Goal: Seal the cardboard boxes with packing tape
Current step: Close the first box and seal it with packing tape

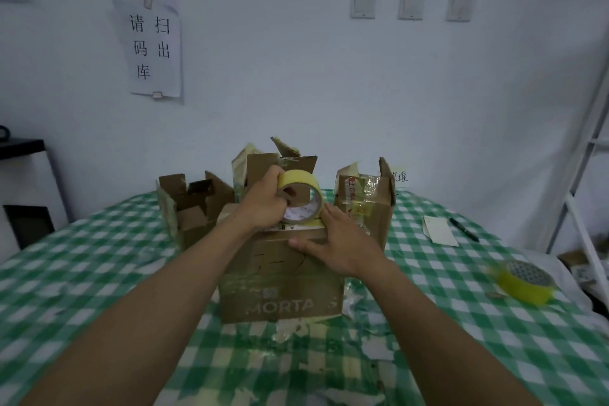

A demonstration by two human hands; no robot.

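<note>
Both hands work at the top of the nearest cardboard box [280, 293]. The left hand [263, 204] grips a yellow tape roll [298, 179], with the thumb over the outer band and the fingers curled into the core. The roll stands on its edge at the far end of the box top. The right hand [346, 241] lies flat on the closed flaps beside it, fingers straight and thumb spread towards the left. Its fingertips reach the lower right of the roll, and it clasps nothing. A short yellowish strip seems to run from the roll onto the lid under those fingertips, though blur hides the detail.

This box sits in the middle of a table covered with a green-and-white checked cloth [99, 273], its near face printed MORTA. Three more boxes stand just behind it with their flaps up: one to the left [194, 208], one at the back [260, 165] and one to the right [369, 208], which is patched with glossy tape.

Farther right on the cloth lie a pale card [440, 229] and a black marker pen [464, 229], side by side. A second yellow tape roll [524, 280], blurred, lies flat near the table's right edge. Paper notices [155, 49] with Chinese characters hang on the wall behind, along with three wall switches [410, 5]. A white metal frame [583, 158] leans at the far right.
</note>
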